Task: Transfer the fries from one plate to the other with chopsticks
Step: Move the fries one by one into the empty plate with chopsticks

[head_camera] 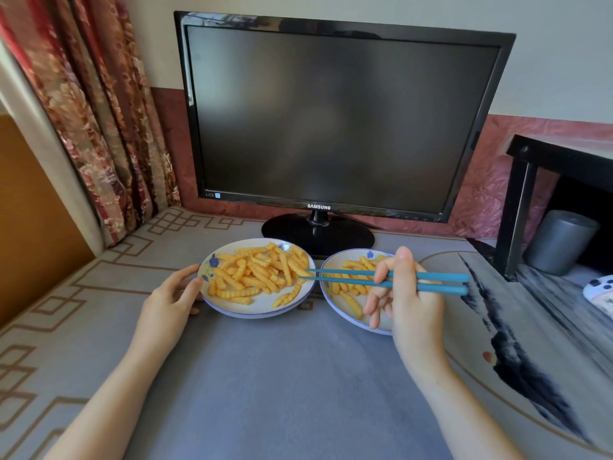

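Two white plates with blue rims sit side by side on the grey cloth. The left plate [258, 308] carries a heap of crinkle-cut fries [255, 275]. On the right plate [331, 302] lie fewer fries [351, 303], partly hidden by my right hand [404, 293]. That hand grips a pair of teal chopsticks [348, 277] that point left, and their tips reach the fries at the left plate's right edge. Whether a fry is pinched between the tips I cannot tell. My left hand [172, 293] rests against the left plate's left rim, fingers curled around it.
A dark Samsung monitor [331, 117] stands right behind the plates on a round black base [318, 232]. A patterned curtain [99, 111] hangs at the left. At the right stands a black shelf [530, 194] with a grey cylinder [560, 240] under it.
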Demonstrator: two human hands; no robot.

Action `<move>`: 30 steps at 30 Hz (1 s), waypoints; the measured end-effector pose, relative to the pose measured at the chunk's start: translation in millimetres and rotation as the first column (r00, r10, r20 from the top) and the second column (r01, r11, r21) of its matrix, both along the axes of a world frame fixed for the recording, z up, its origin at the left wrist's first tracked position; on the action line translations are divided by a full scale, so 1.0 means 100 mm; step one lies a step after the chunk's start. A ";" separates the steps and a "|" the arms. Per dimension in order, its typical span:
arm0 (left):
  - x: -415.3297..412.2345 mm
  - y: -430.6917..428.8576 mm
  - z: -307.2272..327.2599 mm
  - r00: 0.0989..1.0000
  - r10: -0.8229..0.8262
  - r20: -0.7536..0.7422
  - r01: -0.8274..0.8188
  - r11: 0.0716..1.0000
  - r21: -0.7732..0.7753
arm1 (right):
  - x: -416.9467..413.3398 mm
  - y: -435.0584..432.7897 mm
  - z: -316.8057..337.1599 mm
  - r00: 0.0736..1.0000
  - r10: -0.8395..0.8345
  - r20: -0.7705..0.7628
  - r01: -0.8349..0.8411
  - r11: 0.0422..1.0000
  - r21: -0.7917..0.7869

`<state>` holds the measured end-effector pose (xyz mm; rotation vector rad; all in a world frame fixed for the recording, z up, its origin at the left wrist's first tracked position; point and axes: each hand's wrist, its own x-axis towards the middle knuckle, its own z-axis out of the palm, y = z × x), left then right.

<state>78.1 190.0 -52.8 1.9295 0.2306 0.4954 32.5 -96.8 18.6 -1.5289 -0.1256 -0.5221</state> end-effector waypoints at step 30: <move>-0.04 -0.05 0.07 1.000 0.004 0.000 -0.004 1.000 -0.009 | -0.06 -0.31 0.21 0.968 -0.232 0.098 0.221 0.969 0.107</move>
